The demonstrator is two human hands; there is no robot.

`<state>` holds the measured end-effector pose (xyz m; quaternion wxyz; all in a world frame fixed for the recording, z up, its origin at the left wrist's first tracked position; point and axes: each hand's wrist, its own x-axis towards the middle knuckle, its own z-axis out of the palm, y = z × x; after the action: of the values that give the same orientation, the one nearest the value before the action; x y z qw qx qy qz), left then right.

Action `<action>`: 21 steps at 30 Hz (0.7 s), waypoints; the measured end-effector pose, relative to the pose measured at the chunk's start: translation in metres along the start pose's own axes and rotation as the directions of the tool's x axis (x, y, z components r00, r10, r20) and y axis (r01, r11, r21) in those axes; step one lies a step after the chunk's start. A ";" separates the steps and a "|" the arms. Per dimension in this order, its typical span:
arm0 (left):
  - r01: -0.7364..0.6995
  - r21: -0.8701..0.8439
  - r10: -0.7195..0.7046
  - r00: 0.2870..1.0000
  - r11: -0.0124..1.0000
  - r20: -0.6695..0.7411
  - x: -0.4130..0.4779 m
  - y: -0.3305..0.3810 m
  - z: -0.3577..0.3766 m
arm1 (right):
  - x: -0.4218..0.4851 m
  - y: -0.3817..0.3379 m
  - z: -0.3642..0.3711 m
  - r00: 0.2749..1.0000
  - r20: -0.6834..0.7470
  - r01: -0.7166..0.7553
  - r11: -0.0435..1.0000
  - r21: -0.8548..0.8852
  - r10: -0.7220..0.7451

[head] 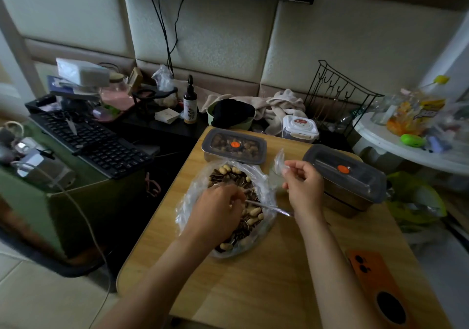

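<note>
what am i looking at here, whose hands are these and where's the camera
This is one picture from a camera worn on a person's head, looking down at their own two hands; there is no machine. The left hand reaches with curled fingers into an open clear bag of peanuts and sunflower seeds on a wooden table. What it grips is hidden. The right hand pinches a small clear bag. A grey-lidded box of nuts stands behind, a second lidded box is at the right, and an orange phone lies near the edge.
</note>
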<state>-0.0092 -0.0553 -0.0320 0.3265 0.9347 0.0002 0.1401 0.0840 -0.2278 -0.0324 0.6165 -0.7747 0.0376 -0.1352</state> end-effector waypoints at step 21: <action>0.427 -0.637 -0.479 0.872 0.642 0.103 0.007 -0.007 -0.017 | -0.043 -0.027 0.015 0.884 0.436 -0.219 0.973 0.069 0.168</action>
<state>-0.0063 -0.0387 -0.0215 0.6498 0.7293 0.1985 0.0804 0.0435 -0.1974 -0.0165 0.6640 -0.7406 -0.0293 0.0982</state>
